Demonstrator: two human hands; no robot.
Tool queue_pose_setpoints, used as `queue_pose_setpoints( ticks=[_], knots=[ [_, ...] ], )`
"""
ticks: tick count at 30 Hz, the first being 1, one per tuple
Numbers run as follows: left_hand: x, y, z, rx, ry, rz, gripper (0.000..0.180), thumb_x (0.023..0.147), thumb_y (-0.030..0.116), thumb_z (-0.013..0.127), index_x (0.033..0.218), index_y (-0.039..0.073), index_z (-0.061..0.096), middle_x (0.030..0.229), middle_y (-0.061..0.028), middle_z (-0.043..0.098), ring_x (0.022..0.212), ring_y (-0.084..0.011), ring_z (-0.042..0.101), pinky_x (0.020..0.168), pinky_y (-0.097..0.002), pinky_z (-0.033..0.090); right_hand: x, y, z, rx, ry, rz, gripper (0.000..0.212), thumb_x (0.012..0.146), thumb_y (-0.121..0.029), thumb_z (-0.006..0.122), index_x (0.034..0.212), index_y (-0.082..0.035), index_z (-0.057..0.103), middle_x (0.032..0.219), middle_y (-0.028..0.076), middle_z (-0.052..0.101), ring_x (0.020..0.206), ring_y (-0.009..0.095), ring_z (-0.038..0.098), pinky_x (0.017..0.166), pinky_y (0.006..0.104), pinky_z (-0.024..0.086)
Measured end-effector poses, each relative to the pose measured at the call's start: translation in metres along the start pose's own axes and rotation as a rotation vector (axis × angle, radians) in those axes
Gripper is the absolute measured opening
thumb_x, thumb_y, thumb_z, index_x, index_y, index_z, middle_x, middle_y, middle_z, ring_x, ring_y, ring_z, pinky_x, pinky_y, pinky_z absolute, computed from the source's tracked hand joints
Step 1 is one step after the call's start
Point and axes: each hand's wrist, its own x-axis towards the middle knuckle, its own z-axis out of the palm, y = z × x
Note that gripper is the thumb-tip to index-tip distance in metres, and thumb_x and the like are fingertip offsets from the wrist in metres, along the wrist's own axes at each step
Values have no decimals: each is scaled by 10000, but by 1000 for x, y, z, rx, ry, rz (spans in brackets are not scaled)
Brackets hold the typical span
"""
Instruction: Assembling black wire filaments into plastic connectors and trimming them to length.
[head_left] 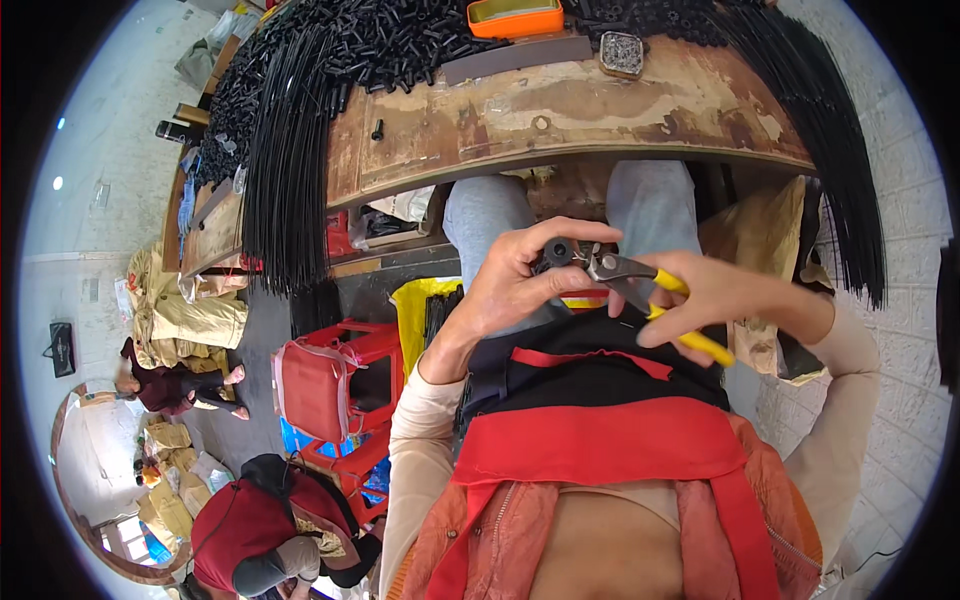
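Biggest thing here is the worn wooden tabletop [560, 110] across 12 o'clock, buried under a heap of short black tubes [400, 40], with long black rods [290, 160] draping off at 10 and 2 o'clock, plus an orange tray [515, 17]. Dead center, the right hand [715, 295] is wrapped around yellow-handled pliers [640, 285], nose pointing to 9 o'clock. The left hand [515, 285] pinches a small black fitting [555, 252] right at the plier tips. Looks like the crimp step; next it needs a square, firm squeeze.
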Motion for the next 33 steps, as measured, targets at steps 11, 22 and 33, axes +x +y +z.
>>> queue_pose_setpoints(
  ticks=[11, 22, 33],
  knots=[
    [20, 4, 2, 53, 128, 21, 401, 806, 39, 634, 1207, 28, 649, 852, 29, 573, 756, -36, 486, 680, -197, 399, -25, -7, -13, -638, 371, -361, 380, 852, -129, 656, 1155, 24, 485, 776, 144, 604, 607, 272, 628, 571, 335, 488],
    [15, 15, 9, 31, 236, 26, 515, 848, 406, 735, 1164, 7, 656, 1056, -16, 667, 870, -68, 555, 788, -232, 459, -9, 7, -11, -1365, 989, -991, 378, 902, -141, 604, 1212, 28, 469, 699, 106, 568, 656, 405, 600, 648, 380, 502],
    [8, 18, 6, 3, 72, 75, 386, 898, 155, 677, 1249, 12, 606, 1079, -6, 622, 900, -67, 496, 829, -219, 417, -16, 6, 0, -876, 685, -657, 385, 848, -173, 696, 1115, 27, 505, 642, 67, 549, 548, 185, 592, 533, 350, 463]
  ],
)
